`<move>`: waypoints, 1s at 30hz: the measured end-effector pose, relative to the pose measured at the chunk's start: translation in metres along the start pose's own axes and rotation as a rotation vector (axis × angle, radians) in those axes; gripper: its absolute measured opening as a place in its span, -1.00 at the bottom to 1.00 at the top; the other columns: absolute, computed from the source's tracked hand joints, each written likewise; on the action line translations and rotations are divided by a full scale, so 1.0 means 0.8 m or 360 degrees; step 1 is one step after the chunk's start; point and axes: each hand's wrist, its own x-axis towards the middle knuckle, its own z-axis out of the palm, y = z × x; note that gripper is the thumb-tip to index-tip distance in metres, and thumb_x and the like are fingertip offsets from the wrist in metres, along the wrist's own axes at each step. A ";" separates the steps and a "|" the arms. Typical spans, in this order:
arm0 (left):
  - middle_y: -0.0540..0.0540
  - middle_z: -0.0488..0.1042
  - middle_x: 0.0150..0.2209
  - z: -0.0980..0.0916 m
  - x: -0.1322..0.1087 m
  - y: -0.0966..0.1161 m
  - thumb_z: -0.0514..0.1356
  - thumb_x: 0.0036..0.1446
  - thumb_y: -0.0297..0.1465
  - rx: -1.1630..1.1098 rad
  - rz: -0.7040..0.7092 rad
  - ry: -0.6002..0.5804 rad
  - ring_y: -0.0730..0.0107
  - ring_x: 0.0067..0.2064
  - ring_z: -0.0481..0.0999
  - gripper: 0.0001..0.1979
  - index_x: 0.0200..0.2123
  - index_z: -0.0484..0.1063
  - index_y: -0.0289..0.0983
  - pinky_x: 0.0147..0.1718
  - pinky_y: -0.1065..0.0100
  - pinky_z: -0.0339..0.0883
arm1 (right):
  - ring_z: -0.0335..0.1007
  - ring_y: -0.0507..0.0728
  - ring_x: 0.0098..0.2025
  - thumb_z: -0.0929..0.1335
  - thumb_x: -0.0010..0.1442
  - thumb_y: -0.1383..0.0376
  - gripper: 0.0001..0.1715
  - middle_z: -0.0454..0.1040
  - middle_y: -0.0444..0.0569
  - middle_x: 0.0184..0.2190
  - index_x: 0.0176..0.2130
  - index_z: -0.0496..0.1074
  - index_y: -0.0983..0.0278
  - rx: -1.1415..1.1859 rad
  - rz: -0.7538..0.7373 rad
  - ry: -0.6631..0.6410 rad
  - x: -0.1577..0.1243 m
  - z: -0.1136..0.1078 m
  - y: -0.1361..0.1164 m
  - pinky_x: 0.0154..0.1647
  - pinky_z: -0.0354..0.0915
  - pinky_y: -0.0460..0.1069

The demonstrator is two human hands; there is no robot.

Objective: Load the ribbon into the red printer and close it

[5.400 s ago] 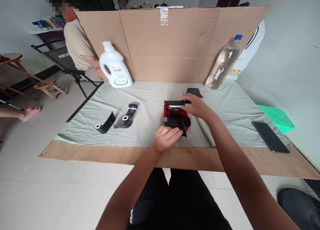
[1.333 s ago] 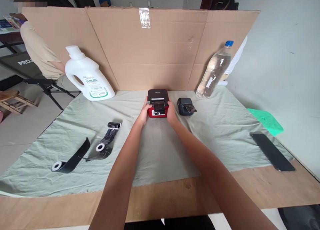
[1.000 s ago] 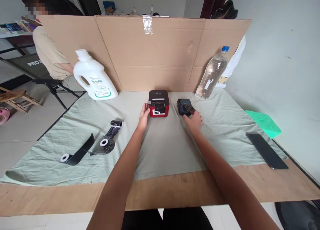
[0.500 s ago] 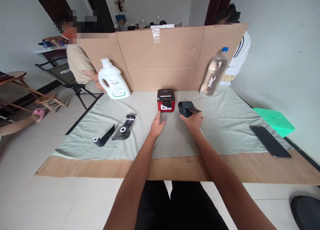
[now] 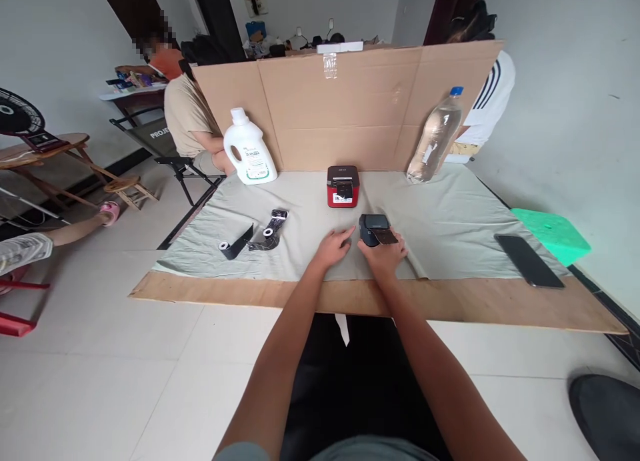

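Small dark-blue box-shaped label printer (image 5: 374,228) sits on the pale green cloth (image 5: 450,227) covering the tabletop, nearer the person than the red-and-black label printer (image 5: 343,185). Right hand (image 5: 384,255) cups the dark printer from its near side, fingers curled loosely about it; a firm grip cannot be told. Left hand (image 5: 333,245) just left of it, fingers spread flat, fingertips near its left wall. Two black ribbon rolls (image 5: 253,237) well left of the dark printer. Black phone (image 5: 529,269) well to its right.
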 end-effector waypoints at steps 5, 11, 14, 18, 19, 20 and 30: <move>-0.07 0.36 0.37 0.003 0.001 0.000 0.06 0.33 -0.47 0.0094 0.0044 -0.0033 0.21 0.44 0.26 -0.38 0.44 0.21 -0.09 0.47 -0.01 -0.03 | 0.29 0.48 0.14 0.45 -0.01 0.03 -0.08 0.44 0.28 0.06 0.23 0.25 0.37 -0.0004 -0.0060 -0.0036 -0.010 0.000 0.000 0.14 0.14 0.28; -0.09 0.38 0.36 0.001 0.001 0.000 0.07 0.32 -0.47 0.0099 0.0064 -0.0022 0.19 0.43 0.28 -0.40 0.41 0.27 -0.11 0.47 -0.01 -0.01 | 0.31 0.46 0.12 0.46 -0.02 0.01 -0.07 0.45 0.27 0.03 0.21 0.27 0.39 -0.0057 -0.0070 -0.0030 -0.009 0.006 0.005 0.13 0.15 0.26; -0.10 0.41 0.34 0.002 0.002 -0.002 0.09 0.31 -0.46 0.0104 0.0090 0.0020 0.17 0.39 0.35 -0.41 0.39 0.30 -0.12 0.45 0.03 0.05 | 0.31 0.47 0.12 0.46 -0.03 0.01 -0.05 0.45 0.28 0.03 0.22 0.27 0.39 -0.0081 -0.0083 -0.0045 -0.009 0.005 0.006 0.12 0.16 0.25; -0.08 0.51 0.25 0.004 0.006 -0.004 0.09 0.28 -0.51 0.0051 0.0167 0.0081 0.19 0.26 0.48 -0.41 0.35 0.36 -0.14 0.32 0.14 0.27 | 0.32 0.47 0.12 0.47 -0.03 0.01 -0.03 0.45 0.27 0.03 0.24 0.25 0.40 -0.0091 -0.0062 -0.0066 -0.009 0.001 0.003 0.12 0.18 0.26; -0.09 0.53 0.23 0.004 0.006 -0.004 0.08 0.27 -0.52 0.0040 0.0162 0.0096 0.19 0.24 0.50 -0.42 0.34 0.39 -0.15 0.29 0.17 0.32 | 0.32 0.48 0.12 0.46 -0.03 0.01 -0.03 0.45 0.27 0.03 0.24 0.25 0.40 -0.0089 -0.0058 -0.0073 -0.008 0.000 0.003 0.12 0.18 0.27; -0.08 0.54 0.21 0.004 0.006 -0.003 0.08 0.26 -0.52 0.0036 0.0149 0.0111 0.19 0.23 0.51 -0.43 0.32 0.41 -0.15 0.26 0.18 0.35 | 0.32 0.48 0.12 0.46 -0.02 0.01 -0.04 0.45 0.28 0.03 0.24 0.26 0.40 -0.0087 -0.0056 -0.0079 -0.008 0.000 0.003 0.12 0.19 0.27; -0.14 0.54 0.20 0.008 0.004 0.007 0.06 0.27 -0.51 0.0192 0.0102 0.0069 0.11 0.24 0.46 -0.40 0.36 0.36 -0.18 0.30 0.08 0.24 | 0.29 0.48 0.13 0.45 0.00 0.00 -0.04 0.42 0.30 0.06 0.24 0.23 0.39 -0.0069 -0.0049 -0.0118 -0.006 0.003 0.005 0.13 0.18 0.28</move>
